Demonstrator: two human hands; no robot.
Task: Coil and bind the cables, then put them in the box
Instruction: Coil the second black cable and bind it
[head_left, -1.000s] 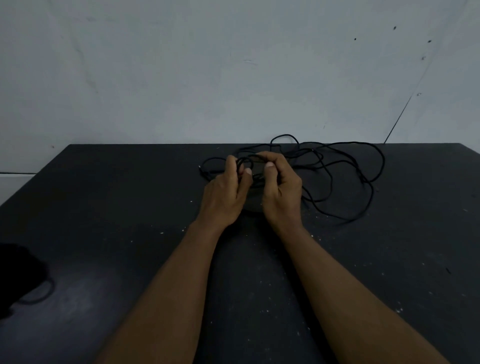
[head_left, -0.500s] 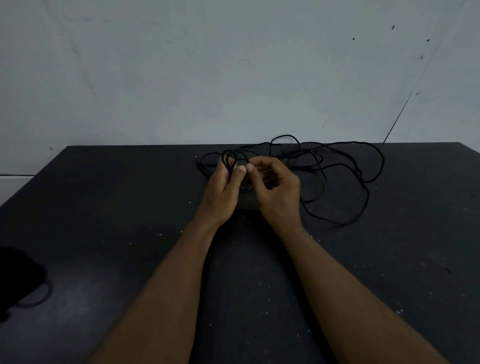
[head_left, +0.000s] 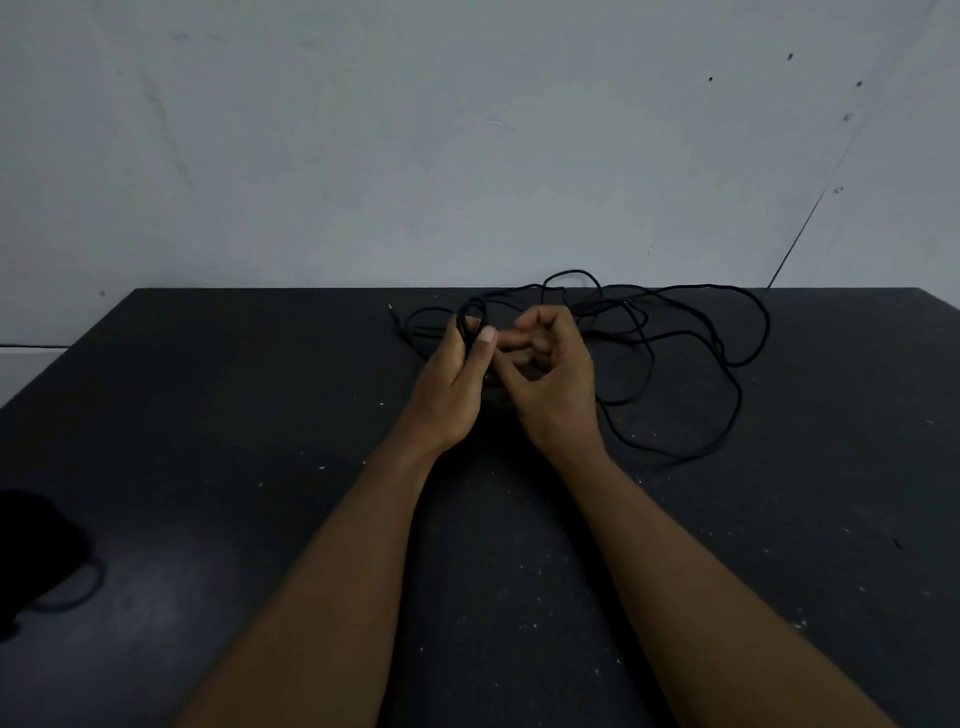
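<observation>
A single wide-angle camera, worn on the person's head, looks forward and down at close range. The matt black flat worktop (head_left: 208, 415) fills the lower half of the view. The pale grey painted wall (head_left: 467, 130) it faces fills the upper half. The left hand (head_left: 447, 384) and right hand (head_left: 558, 387) sit near frame centre.

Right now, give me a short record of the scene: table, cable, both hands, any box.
Table: black, speckled.
Cable: black, mostly loose and tangled near the far edge.
Left hand: pinches a small loop of the cable.
Right hand: fingers curled beside the left; grip unclear.
Box: not in view.
Other: dark object at the left edge.
</observation>
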